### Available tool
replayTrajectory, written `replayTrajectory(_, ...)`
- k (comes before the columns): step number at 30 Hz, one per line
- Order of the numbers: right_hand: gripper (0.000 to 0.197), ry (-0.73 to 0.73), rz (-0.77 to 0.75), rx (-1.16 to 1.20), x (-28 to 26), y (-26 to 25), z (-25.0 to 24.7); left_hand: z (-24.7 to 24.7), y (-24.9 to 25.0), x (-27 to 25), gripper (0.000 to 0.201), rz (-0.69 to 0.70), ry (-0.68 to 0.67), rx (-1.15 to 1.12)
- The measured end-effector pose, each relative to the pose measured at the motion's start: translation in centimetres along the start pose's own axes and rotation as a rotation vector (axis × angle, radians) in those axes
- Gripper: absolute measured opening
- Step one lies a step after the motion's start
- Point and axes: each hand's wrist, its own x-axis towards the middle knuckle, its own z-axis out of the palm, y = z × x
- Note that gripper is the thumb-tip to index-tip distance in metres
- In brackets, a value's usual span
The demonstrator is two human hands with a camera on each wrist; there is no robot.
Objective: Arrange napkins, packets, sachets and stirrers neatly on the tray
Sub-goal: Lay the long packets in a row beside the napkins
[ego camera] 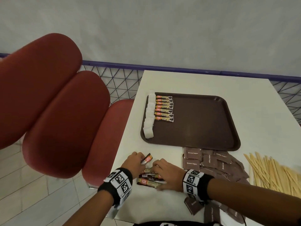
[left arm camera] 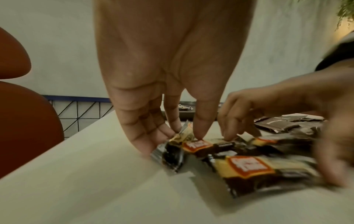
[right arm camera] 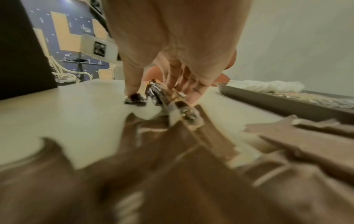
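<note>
left hand (ego camera: 133,162): near the tabletop's left edge, close to the front; fingers and thumb pinching one coffee stick (ego camera: 147,159), lifted at a slant off the surface.
left hand, wrist view: fingertips (left arm camera: 200,130) down on the stick's (left arm camera: 193,145) printed end beside the loose pile.
right hand (ego camera: 167,174): just right of the left one, fingers curled over the loose coffee sticks (ego camera: 150,181); thumb on one side, fingers on the other, gripping them.
right hand, wrist view: thumb (right arm camera: 132,84) and fingers (right arm camera: 193,91) closed round a few sticks (right arm camera: 168,97), edge-on and blurred; exact count cannot be told.
loose coffee sticks: small heap flat on the white table (ego camera: 203,82), front left, partly under the right hand.
tray (ego camera: 203,121): dark brown, rectangular, in the middle of the tabletop, toward the far side.
napkins (ego camera: 149,116): white folded squares, overlapping in a column along the tray's left rim.
coffee sticks on tray (ego camera: 164,108): seven in a neat column, side by side, just right of the napkins, in the tray's far left corner.
brown sugar packets (ego camera: 211,162): loose scatter on the tabletop, touching the tray's front rim, spreading toward the front edge and under the right wrist.
stirrers (ego camera: 273,173): pale wooden sticks in a loose fan near the tabletop's right edge, beside the sugar packets.
wristbands (ego camera: 118,181): black with square black-and-white markers, one on each wrist.
seats (ego camera: 61,121): red padded, left of the table.
</note>
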Motion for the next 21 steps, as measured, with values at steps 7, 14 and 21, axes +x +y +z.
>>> replayTrajectory(7,0.057,0.066,0.027,-0.019,1.0,1.1,-1.8,0.3,-0.7,-0.8,0.054,0.047,0.03,-0.061)
replayTrajectory(14,0.053,0.024,0.143,-0.147,-1.0,2.3,-2.0,0.8,-0.8,-2.2,0.1,0.125,-0.059,0.256)
replayTrajectory(21,0.046,-0.052,0.253,-0.241,-0.1,2.2,-3.0,1.3,-0.1,-0.9,0.071,0.167,0.06,0.36)
